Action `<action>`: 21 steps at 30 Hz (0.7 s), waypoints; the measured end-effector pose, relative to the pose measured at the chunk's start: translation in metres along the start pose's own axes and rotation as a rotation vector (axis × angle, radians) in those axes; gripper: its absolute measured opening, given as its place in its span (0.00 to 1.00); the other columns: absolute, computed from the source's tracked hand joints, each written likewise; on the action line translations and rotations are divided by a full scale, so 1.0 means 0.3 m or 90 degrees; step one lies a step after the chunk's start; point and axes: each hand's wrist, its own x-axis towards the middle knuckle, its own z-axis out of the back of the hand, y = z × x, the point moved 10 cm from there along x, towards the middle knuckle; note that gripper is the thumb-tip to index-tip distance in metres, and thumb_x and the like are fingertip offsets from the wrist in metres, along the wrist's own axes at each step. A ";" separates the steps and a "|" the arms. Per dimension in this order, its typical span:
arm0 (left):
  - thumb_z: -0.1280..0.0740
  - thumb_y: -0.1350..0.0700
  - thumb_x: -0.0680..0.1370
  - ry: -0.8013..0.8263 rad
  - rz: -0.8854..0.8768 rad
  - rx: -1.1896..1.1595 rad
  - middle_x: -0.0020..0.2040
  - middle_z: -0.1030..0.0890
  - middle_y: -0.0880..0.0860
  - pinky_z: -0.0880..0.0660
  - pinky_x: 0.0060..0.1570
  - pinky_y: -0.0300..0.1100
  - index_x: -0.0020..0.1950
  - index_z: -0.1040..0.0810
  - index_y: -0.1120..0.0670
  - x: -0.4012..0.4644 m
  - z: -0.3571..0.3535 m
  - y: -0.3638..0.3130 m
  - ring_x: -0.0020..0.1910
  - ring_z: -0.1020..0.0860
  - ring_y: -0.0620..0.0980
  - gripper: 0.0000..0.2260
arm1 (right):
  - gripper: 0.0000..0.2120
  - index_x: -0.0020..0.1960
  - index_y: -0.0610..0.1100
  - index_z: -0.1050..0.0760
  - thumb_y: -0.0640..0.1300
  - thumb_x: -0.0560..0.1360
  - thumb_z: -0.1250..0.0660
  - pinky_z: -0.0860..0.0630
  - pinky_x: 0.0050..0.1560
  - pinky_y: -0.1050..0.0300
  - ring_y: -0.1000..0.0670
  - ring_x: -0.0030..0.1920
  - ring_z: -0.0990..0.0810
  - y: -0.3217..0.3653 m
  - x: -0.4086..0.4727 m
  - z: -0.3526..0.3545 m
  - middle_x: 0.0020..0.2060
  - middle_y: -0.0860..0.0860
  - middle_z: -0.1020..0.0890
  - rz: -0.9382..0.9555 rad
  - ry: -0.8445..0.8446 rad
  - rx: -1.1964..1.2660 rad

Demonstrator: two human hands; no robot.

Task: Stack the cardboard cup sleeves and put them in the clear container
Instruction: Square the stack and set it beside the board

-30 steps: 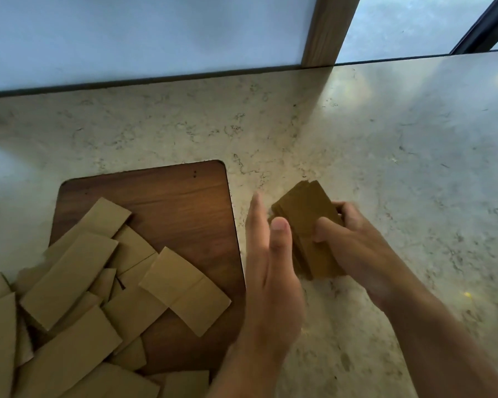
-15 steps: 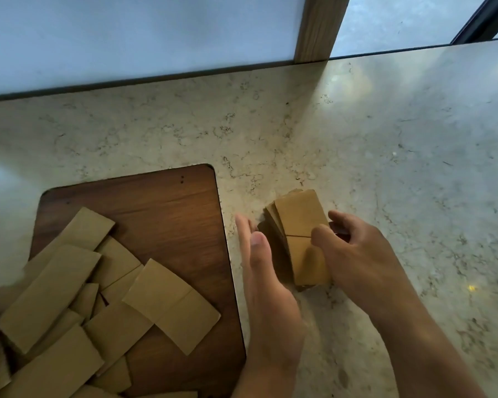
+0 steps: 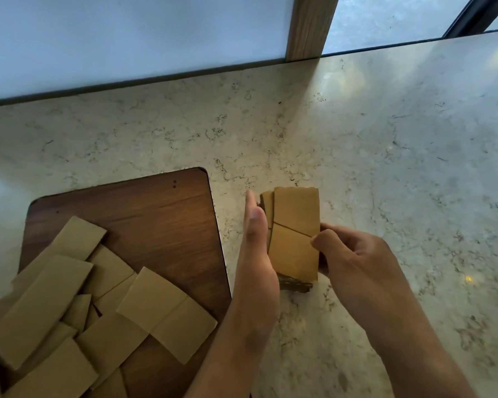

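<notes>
Beside the board's right edge on the surface (image 3: 385, 156), my right hand (image 3: 354, 254) grips the sleeve stack (image 3: 295, 237) while my flat, open left hand (image 3: 256, 248) squares it; uneven pressure could fan the offset sleeves apart, and no container is visible

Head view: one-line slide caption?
Both hands square a sleeve stack on the counter; loose sleeves wait.

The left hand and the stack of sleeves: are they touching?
Touching. The head view shows the flat left hand pressed against the side of the stack of sleeves, with no gap visible.
</notes>
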 end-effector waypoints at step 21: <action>0.37 0.29 0.76 0.013 -0.233 0.664 0.79 0.28 0.55 0.58 0.82 0.40 0.83 0.40 0.58 -0.116 0.090 -0.046 0.82 0.49 0.35 0.46 | 0.22 0.40 0.46 0.23 0.54 0.84 0.49 0.31 0.34 0.58 0.50 0.37 0.23 0.257 0.213 -0.178 0.38 0.48 0.20 0.239 0.098 -0.554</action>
